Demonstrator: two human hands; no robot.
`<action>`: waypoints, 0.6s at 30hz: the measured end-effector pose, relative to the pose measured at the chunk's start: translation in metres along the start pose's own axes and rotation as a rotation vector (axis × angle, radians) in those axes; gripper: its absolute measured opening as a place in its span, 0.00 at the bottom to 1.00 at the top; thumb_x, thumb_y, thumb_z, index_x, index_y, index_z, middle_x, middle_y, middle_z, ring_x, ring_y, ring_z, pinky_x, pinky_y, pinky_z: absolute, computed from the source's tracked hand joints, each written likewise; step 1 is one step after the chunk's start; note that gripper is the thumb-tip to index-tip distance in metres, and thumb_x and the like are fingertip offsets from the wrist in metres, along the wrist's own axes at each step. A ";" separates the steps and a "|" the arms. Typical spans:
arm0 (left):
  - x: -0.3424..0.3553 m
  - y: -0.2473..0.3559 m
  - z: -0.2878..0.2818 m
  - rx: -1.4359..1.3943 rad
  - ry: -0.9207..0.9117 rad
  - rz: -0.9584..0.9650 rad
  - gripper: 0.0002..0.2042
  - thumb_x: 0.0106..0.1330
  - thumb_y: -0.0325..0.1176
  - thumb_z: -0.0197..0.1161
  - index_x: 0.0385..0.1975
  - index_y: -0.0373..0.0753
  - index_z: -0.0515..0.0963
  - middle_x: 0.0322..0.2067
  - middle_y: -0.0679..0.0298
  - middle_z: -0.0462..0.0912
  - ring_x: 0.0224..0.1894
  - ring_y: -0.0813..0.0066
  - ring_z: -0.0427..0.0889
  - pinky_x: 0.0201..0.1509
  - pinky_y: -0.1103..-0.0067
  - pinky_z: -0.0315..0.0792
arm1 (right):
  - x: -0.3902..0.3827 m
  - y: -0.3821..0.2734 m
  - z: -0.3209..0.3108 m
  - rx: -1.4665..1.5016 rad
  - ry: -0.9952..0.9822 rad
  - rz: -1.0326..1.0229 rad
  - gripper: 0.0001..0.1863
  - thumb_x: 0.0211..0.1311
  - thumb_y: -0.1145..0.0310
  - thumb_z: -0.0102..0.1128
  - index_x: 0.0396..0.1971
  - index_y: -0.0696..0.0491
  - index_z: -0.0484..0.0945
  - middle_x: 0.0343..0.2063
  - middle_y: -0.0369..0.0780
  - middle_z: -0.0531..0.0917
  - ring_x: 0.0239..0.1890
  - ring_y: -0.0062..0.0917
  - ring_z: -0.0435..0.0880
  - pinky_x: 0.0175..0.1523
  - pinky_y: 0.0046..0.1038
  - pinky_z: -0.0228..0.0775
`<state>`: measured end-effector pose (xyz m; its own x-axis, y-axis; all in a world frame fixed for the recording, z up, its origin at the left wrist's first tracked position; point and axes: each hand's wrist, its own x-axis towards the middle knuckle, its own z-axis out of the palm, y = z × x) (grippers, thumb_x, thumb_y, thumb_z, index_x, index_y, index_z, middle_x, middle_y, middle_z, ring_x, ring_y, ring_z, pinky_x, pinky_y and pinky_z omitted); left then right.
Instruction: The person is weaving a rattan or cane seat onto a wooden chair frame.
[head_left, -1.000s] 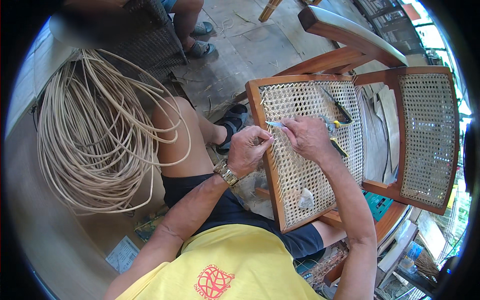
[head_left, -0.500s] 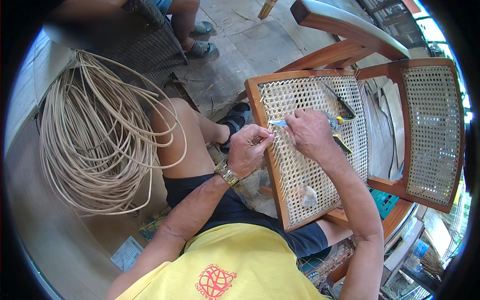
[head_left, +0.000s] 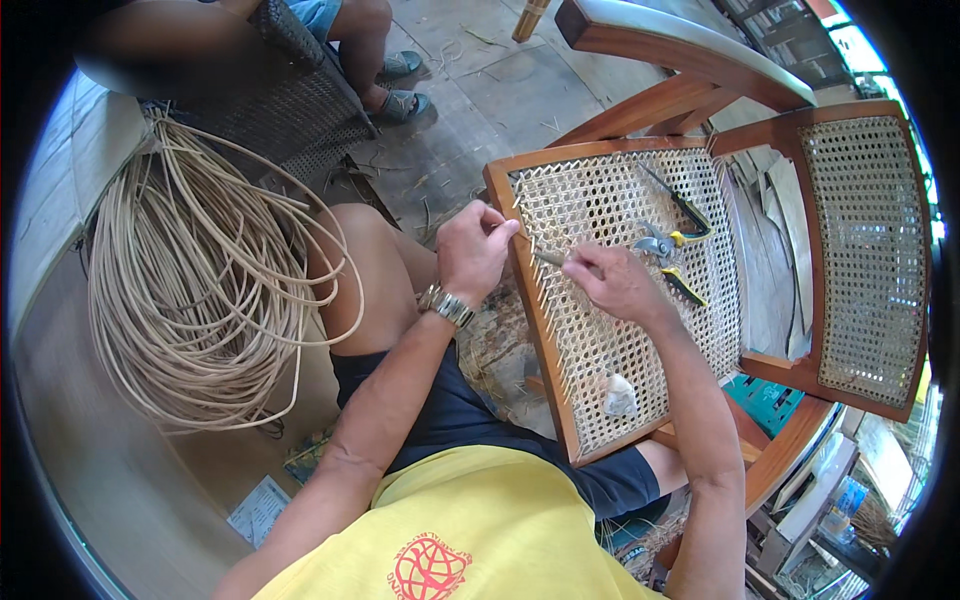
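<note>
A wooden chair lies tilted across my lap, its cane seat (head_left: 610, 340) facing up inside a brown frame (head_left: 560, 405). Short cane ends stand in a row along the frame's left side. My left hand (head_left: 475, 250), with a metal watch on its wrist, pinches at that edge; whatever lies between thumb and finger is too small to make out. Over the weave, my right hand (head_left: 615, 283) grips a slim knife (head_left: 550, 258), its tip close to the row of ends. Pliers with yellow and black handles (head_left: 665, 250) and a pointed black tool (head_left: 680, 203) rest on the seat.
A big coil of rattan cane (head_left: 200, 290) hangs on my left. The chair's caned backrest (head_left: 868, 250) rises at the right. A whitish lump (head_left: 620, 397) sits on the seat. Another person's sandalled feet (head_left: 403, 105) are on the floor ahead.
My left hand has moved up and left along the frame edge. The right hand has shifted slightly down, and the knife now shows a duller, darker side.
</note>
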<state>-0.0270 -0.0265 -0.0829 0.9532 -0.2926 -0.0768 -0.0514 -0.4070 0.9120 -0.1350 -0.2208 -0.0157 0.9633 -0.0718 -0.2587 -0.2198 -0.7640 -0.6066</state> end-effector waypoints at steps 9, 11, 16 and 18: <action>0.025 0.017 0.005 0.206 -0.040 0.271 0.10 0.54 0.32 0.74 0.26 0.36 0.78 0.27 0.58 0.81 0.30 0.61 0.81 0.36 0.70 0.74 | 0.013 0.012 -0.006 1.039 0.320 0.181 0.12 0.73 0.59 0.61 0.37 0.51 0.86 0.26 0.27 0.79 0.28 0.09 0.69 0.34 0.14 0.57; 0.023 0.015 0.010 0.240 -0.007 0.357 0.11 0.55 0.32 0.74 0.25 0.36 0.76 0.27 0.58 0.80 0.30 0.60 0.80 0.36 0.70 0.74 | 0.019 0.012 0.005 1.196 0.368 0.222 0.10 0.70 0.60 0.64 0.38 0.51 0.86 0.27 0.29 0.81 0.25 0.08 0.70 0.29 0.11 0.59; 0.021 0.010 0.010 0.184 0.050 0.345 0.12 0.54 0.30 0.75 0.25 0.36 0.75 0.26 0.58 0.77 0.29 0.60 0.79 0.35 0.70 0.72 | 0.025 0.007 0.040 1.394 0.500 0.180 0.06 0.64 0.71 0.69 0.36 0.56 0.81 0.31 0.35 0.85 0.27 0.15 0.83 0.33 0.16 0.80; 0.022 0.009 0.009 0.147 0.034 0.313 0.12 0.54 0.30 0.75 0.26 0.36 0.75 0.26 0.59 0.76 0.29 0.60 0.78 0.34 0.70 0.72 | 0.023 0.005 0.047 1.311 0.535 0.094 0.06 0.65 0.74 0.67 0.38 0.58 0.80 0.32 0.38 0.85 0.31 0.19 0.86 0.36 0.19 0.83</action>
<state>-0.0093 -0.0442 -0.0799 0.8937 -0.3948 0.2130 -0.3826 -0.4230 0.8214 -0.1214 -0.1963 -0.0598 0.8135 -0.5445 -0.2041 0.0184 0.3749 -0.9269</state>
